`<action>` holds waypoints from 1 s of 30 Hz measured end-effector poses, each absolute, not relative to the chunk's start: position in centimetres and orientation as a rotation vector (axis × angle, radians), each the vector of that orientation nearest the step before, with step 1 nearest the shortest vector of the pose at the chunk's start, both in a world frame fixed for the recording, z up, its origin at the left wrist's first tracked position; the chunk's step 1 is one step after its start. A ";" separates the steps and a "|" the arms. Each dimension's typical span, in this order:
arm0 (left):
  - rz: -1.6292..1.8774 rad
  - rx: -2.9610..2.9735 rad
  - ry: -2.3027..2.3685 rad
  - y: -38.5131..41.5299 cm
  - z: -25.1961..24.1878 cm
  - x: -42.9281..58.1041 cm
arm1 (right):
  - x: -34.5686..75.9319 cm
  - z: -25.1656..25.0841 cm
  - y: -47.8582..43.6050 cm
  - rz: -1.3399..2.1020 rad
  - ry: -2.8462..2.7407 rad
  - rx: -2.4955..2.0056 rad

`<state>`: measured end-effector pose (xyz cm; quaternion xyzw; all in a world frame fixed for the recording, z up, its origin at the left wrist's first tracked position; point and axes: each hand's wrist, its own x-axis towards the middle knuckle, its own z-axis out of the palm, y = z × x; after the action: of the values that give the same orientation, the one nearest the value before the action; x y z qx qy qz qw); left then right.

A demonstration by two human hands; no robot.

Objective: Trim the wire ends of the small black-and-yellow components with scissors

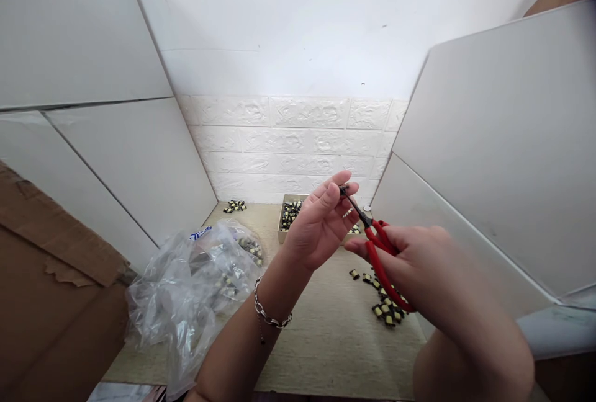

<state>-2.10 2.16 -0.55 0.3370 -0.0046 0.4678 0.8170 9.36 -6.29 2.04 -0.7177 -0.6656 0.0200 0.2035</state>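
Pliers [374, 236] with red handles ran on a slant. Their long axis rose from the handles at lower right to the dark nose at upper left, so the nose pointed up and away toward the back wall. The right hand [419, 256] was clenched round the handles, fingers wrapped over them. At the nose sat a small dark part [343, 190], pinched between thumb and forefinger of the left hand [320, 223]. Its other fingers were curled loosely. Whether the nose actually bit the part could not be told. A chain bracelet [270, 316] hung on the left wrist.

Below the right-hand fingers, loose black-and-yellow components [386, 312] lay scattered on the table [326, 340]. Just beyond the left fingertips stood a shallow tray [280, 229] holding more of them. Left of the left wrist slumped a clear plastic bag [186, 284] with further pieces inside.
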 end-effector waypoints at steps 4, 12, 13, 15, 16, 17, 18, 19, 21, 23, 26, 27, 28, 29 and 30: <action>0.989 0.733 -0.034 2.1 -0.6 -2.1 | 9.2 1.9 -6.4 0.043 -1.876 -1.994; 0.994 0.719 0.010 2.0 -0.5 -2.2 | 9.4 1.9 -6.6 0.051 -1.823 -1.989; 0.992 0.721 0.012 2.0 -0.5 -2.1 | 9.4 1.9 -6.6 0.062 -1.825 -1.986; 0.990 0.724 0.018 2.0 -0.5 -2.1 | 9.4 2.0 -6.6 0.078 -1.835 -1.986; 0.991 0.724 0.021 2.0 -0.5 -2.1 | 9.3 2.1 -6.7 0.083 -1.839 -1.991; 0.992 0.724 0.024 2.0 -0.5 -2.1 | 9.2 2.3 -6.7 0.086 -1.841 -1.994; 0.994 0.724 0.026 2.0 -0.5 -2.1 | 9.1 2.4 -6.8 0.091 -1.842 -1.996; 0.994 0.723 0.025 2.0 -0.5 -2.1 | 9.0 2.6 -6.9 0.099 -1.842 -1.998; 0.990 0.723 0.019 2.0 -0.5 -2.1 | 8.9 2.9 -7.0 0.145 -1.856 -1.991; 0.986 0.721 0.017 2.0 -0.5 -2.0 | 9.0 3.0 -7.0 0.172 -1.860 -1.986; 0.990 0.712 0.041 2.0 -0.4 -2.0 | 9.2 2.6 -6.7 0.115 -1.856 -1.960; 0.993 0.709 0.049 2.0 -0.4 -2.0 | 9.3 2.4 -6.6 0.099 -1.853 -1.958; 0.997 0.707 0.056 2.0 -0.4 -2.0 | 9.4 2.3 -6.6 0.091 -1.853 -1.958; 1.002 0.707 0.061 2.0 -0.4 -2.0 | 9.4 2.2 -6.5 0.095 -1.854 -1.959; 1.007 0.711 0.063 2.1 -0.5 -2.0 | 9.4 2.2 -6.5 0.103 -1.854 -1.958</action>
<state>-1.97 2.06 -0.46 0.3333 0.0294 0.4722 0.8155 9.40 -6.54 2.15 -0.7078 -0.6703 0.0372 0.2198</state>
